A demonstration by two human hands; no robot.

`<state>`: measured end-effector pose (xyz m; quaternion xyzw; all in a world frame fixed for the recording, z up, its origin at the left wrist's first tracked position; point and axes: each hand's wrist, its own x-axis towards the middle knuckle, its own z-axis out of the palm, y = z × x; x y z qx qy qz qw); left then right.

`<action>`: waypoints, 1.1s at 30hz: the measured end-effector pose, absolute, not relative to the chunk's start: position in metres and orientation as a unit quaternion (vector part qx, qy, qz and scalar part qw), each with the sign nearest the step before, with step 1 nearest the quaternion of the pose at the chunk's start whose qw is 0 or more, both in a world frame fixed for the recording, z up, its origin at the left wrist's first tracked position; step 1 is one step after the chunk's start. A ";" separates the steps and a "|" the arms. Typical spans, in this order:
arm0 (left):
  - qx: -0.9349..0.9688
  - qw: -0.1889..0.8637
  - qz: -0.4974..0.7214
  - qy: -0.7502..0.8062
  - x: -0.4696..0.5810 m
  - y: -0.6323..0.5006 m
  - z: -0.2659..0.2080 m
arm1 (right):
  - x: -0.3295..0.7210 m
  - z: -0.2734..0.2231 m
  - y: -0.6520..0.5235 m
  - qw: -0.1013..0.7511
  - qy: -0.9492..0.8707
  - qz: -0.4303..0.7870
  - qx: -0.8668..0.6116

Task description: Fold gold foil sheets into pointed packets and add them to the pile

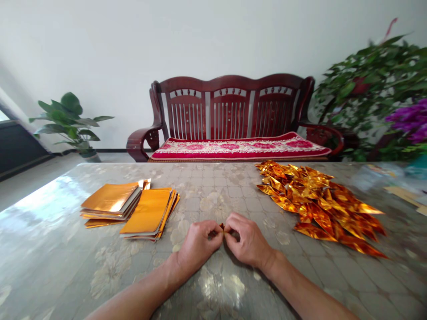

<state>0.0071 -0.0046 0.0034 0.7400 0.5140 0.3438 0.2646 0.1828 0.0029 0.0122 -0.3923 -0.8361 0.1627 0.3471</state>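
Observation:
My left hand (201, 242) and my right hand (247, 240) meet above the table's near middle, fingertips almost touching. Both are closed in a pinch on one small piece of gold foil paper (222, 226). Most of that piece is hidden behind the fingers, so its shape does not show. To the left lie two stacks of flat gold foil paper, a farther stack (111, 198) and a nearer stack (147, 211) partly against it. A heap of folded, pointed gold foil pieces (316, 204) spreads to the right of my right hand.
The table (213, 284) has a shiny, flower-patterned cover. Clear plastic wrap (376, 175) and tan card pieces (403, 194) lie at its far right. Behind it stands a dark red wooden bench (230, 115) with a red patterned cushion (240, 146). Potted plants flank the bench.

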 end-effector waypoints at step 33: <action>0.787 0.326 0.276 0.445 -0.010 0.012 0.009 | 0.228 0.014 0.034 0.232 -0.800 0.428 -0.352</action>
